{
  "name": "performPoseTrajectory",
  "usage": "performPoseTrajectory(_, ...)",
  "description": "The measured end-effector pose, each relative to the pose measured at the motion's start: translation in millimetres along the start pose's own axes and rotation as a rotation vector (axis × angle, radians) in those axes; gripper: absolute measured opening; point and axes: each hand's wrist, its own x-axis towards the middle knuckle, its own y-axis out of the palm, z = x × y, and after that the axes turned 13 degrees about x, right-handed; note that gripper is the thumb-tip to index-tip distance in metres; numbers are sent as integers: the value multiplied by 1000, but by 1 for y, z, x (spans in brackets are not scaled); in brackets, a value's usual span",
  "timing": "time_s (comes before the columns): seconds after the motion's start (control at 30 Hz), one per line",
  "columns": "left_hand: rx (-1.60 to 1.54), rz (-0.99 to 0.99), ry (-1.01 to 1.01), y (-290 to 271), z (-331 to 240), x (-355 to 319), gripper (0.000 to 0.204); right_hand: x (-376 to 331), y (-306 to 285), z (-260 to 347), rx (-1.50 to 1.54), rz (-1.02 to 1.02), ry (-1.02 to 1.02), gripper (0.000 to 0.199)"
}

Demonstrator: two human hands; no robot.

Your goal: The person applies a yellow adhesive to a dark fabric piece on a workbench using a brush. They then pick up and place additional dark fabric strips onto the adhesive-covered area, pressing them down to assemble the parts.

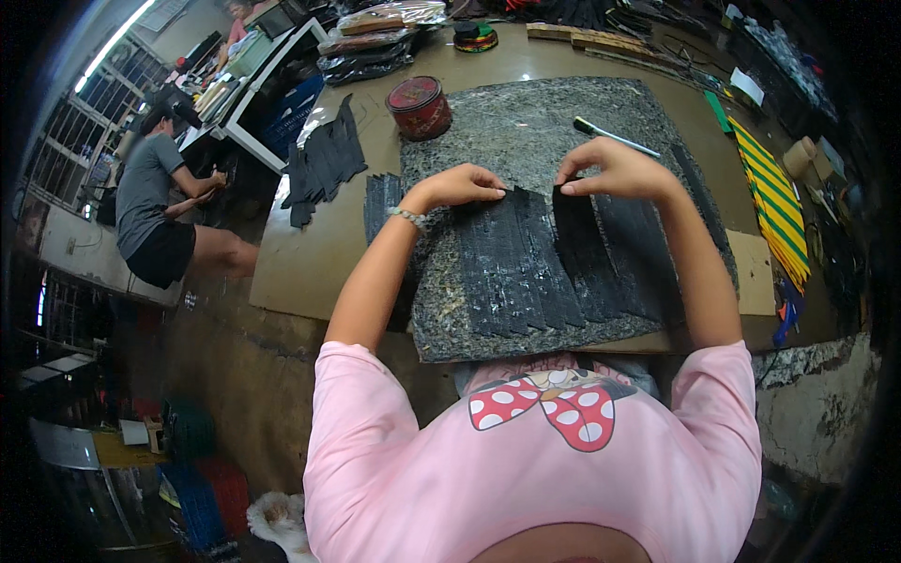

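Pale pink short-sleeved shirt cloth (pixel 526 479), printed with a red-and-white dotted bow, fills the bottom centre of the frame, nearest the camera. Beyond it, in the middle of the frame, a speckled grey stone-like slab (pixel 526 122) rests on a brown tabletop (pixel 291 272). Side by side on the slab lies a row of thin black strips with jagged lower ends (pixel 511 263), their faces scuffed with pale marks; more black strips (pixel 638 249) lie under the right forearm.

Right of centre, the right hand (pixel 615 172) pinches the upper end of one long flat black strip (pixel 584 244) between thumb and forefinger. Just left of centre, the left hand (pixel 466 185) has its thumb and forefinger narrowed together at the row's upper edge; whether they grip anything, I cannot tell.

By its look, the pinched strip should be light, thin and bendy, more like sheet rubber or coated cloth than anything rigid, so it would sag or curl if held at one end only. Its surface might be slightly tacky, though that cannot be seen. The upper end seems the best place to take hold; the jagged tips at the bottom look easier to fold or crease.
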Motion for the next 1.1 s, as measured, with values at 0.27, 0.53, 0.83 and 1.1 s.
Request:
performPoseTrajectory(0.27,-48,-11,-8,3,4,5,34,-5,-9,12,428,-28,90,28)
performPoseTrajectory(0.53,-77,26,-26,3,5,3,32,49,33,-73,-30,-37,137,31)
performPoseTrajectory(0.83,-124,43,-20,0,2,1,29,51,34,-49,31,62,201,31)
performPoseTrajectory(1.1,-211,-78,-160,-2,4,0,49,62,48,-37,325,-88,-11,26)
